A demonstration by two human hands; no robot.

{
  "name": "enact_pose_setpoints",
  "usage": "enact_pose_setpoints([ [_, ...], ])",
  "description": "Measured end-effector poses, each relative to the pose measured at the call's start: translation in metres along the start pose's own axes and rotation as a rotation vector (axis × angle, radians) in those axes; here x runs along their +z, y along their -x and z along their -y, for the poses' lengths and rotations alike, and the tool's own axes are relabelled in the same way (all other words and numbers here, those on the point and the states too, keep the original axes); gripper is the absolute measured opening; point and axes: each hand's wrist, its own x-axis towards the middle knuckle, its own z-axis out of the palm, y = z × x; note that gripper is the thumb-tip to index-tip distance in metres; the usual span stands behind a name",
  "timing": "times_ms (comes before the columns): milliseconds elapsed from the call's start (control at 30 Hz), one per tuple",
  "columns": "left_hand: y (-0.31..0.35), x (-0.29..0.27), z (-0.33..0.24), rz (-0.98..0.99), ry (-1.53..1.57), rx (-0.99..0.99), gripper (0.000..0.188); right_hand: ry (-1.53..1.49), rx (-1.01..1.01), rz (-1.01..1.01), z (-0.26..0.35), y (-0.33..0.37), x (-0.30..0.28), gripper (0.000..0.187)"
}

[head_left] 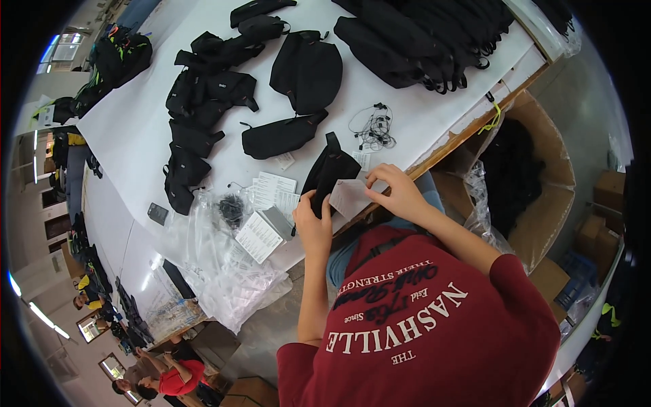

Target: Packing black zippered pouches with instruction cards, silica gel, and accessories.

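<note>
Near the table's front edge, my left hand (313, 216) is closed around the lower end of a black fabric pouch (330, 167). A pale, blank-looking card (349, 197) lies against the pouch's right side, by my left fingertips. My right hand (393, 188) pinches at the upper right edge of this card; whether a thin string is also between those fingers is too small to tell. Just left of my left hand are a stack of printed white tags (260, 236) and more loose tags (274, 187). Beyond my hands lies a tangle of black tag strings (377, 129).
Several black pouches (306, 73) cover the white table (146, 146), with a heap of black bags (424, 41) at the far right. A crumpled clear plastic bag (210, 254) hangs over the near edge. An open cardboard box (553, 203) stands on the right. Other people (180, 376) are at lower left.
</note>
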Motion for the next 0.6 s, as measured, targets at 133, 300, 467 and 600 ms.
enact_pose_setpoints([
  [133,0.002,0.0,0.009,0.024,0.019,-0.035,0.021,-0.149,-0.091,0.045,0.013,-0.012,-0.001,0.012],
  [300,0.006,0.005,0.012,-0.034,0.044,0.035,0.018,-0.56,0.155,0.095,0.012,-0.014,0.003,0.015],
  [467,0.006,0.007,0.008,-0.083,0.086,0.082,0.016,-0.902,0.371,0.145,0.009,-0.015,0.001,0.022],
  [600,0.005,0.006,0.005,-0.054,0.104,0.049,0.019,-0.427,0.149,-0.013,0.024,-0.008,0.001,0.014],
])
